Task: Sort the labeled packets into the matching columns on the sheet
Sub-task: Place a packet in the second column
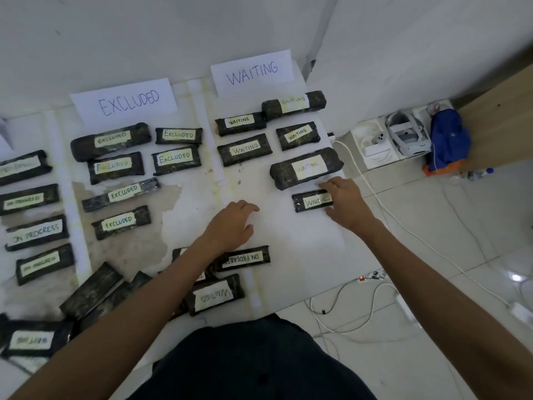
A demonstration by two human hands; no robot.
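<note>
Gripping packet with right hand, well below WAITING sign; left hand loose, empty. Risk: snagging ON PROGRESS packet with left forearm, dragging it off-column.

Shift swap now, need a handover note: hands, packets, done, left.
Right hand pinches a dark wrapped packet with a pale WAITING label, low in the WAITING column of the white sheet. Left hand loosely curled, holds nothing.
Done: five others under the paper WAITING sign, six under the paper EXCLUDED sign, four far-left packets.
Left: near pile, including an upside-down ON PROGRESS packet and an upside-down WAITING packet.
</note>
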